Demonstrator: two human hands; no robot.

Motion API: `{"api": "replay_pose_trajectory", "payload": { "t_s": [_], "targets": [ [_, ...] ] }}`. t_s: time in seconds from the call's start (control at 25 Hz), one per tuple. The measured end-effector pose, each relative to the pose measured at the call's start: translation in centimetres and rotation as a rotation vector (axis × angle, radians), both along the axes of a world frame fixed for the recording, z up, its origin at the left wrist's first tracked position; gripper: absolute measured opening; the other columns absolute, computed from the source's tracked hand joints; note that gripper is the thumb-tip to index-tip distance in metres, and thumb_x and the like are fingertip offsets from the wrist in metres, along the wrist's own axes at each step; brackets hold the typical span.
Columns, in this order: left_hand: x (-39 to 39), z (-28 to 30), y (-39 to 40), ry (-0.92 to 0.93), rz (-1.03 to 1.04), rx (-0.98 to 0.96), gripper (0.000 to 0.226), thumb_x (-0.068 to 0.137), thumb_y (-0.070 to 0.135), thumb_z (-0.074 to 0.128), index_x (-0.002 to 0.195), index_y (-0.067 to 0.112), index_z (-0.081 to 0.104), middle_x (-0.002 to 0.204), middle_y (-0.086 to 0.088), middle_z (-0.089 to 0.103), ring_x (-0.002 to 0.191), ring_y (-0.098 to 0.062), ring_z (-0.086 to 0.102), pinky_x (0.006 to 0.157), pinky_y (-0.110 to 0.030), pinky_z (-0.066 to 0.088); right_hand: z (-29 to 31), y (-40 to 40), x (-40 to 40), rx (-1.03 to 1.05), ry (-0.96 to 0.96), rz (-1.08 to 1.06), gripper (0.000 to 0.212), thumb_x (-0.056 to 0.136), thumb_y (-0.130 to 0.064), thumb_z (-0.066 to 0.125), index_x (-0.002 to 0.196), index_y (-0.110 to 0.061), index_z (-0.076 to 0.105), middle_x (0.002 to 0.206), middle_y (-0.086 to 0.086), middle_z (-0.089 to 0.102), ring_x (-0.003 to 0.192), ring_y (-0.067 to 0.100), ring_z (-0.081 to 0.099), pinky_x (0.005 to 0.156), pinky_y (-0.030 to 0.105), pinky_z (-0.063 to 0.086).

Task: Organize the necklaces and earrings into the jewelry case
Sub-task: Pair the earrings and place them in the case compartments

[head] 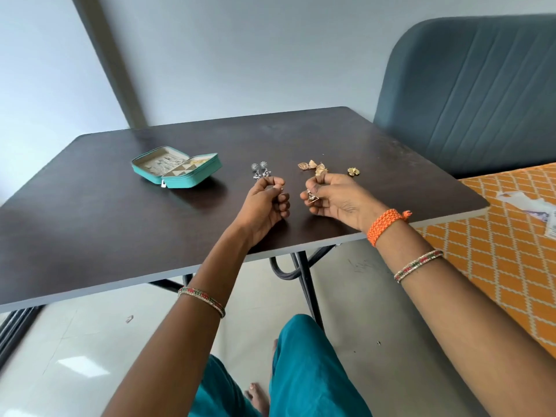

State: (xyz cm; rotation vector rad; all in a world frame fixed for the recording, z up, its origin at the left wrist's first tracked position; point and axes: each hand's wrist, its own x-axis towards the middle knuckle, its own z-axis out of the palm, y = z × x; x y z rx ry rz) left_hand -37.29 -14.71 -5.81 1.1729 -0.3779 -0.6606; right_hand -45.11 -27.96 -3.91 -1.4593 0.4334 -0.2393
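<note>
An open teal jewelry case [192,179] lies on the dark table [120,224], left of centre, with silver pieces in its beige tray. A pair of silver earrings [260,170] lies just beyond my left hand [267,203], whose fingertips pinch something tiny that I cannot make out. My right hand [334,197] holds a dangling earring [312,196] between thumb and fingers. Several gold earrings [313,167] lie beyond the right hand, and one flower-shaped gold earring [352,171] sits to their right.
A grey-blue padded headboard [469,94] rises behind the table's right side. A bed with an orange patterned cover [499,242] borders the table on the right, with paper on it. Folding table legs [304,275] and my knees are below.
</note>
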Motion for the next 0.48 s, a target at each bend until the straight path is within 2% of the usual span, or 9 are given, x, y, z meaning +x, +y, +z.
{"api": "replay_pose_trajectory", "payload": {
  "t_s": [0.12, 0.28, 0.36, 0.48],
  "targets": [
    [0.0, 0.1, 1.6, -0.038, 0.086, 0.046, 0.023, 0.102, 0.006, 0.033, 0.084, 0.016, 0.043, 0.060, -0.001, 0.040, 0.044, -0.009, 0.038, 0.045, -0.018, 0.035, 0.1, 1.5, 1.3, 0.037, 0.053, -0.013, 0.013, 0.095, -0.009, 0.053, 0.083, -0.014, 0.052, 0.076, 0.005, 0.063, 0.058, 0.011, 0.058, 0.052, 0.020, 0.048],
    [0.7, 0.4, 3.3, -0.058, 0.141, 0.074, 0.022, 0.100, 0.014, 0.044, 0.082, 0.010, 0.057, 0.055, -0.001, 0.059, 0.047, -0.008, 0.061, 0.050, -0.017, 0.051, 0.4, 2.6, 2.4, 0.009, 0.106, 0.061, 0.014, 0.097, -0.010, 0.050, 0.100, -0.007, 0.064, 0.081, 0.002, 0.064, 0.066, 0.009, 0.058, 0.052, 0.018, 0.048],
    [1.0, 0.5, 4.1, -0.016, 0.133, 0.054, 0.018, 0.098, 0.013, 0.048, 0.085, 0.008, 0.059, 0.053, 0.002, 0.063, 0.051, -0.009, 0.065, 0.053, -0.018, 0.054, 0.6, 2.9, 2.7, 0.027, 0.114, 0.094, 0.020, 0.096, -0.006, 0.050, 0.111, 0.000, 0.063, 0.085, 0.004, 0.065, 0.071, 0.010, 0.059, 0.053, 0.017, 0.051],
    [1.0, 0.8, 4.6, -0.022, 0.132, 0.053, 0.017, 0.098, 0.010, 0.048, 0.084, 0.007, 0.057, 0.052, 0.002, 0.063, 0.050, -0.009, 0.065, 0.050, -0.017, 0.053, 1.1, 3.3, 2.9, 0.067, 0.101, 0.147, 0.024, 0.092, 0.007, 0.049, 0.114, 0.007, 0.059, 0.088, 0.011, 0.065, 0.078, 0.014, 0.062, 0.061, 0.018, 0.056]
  ]
}}
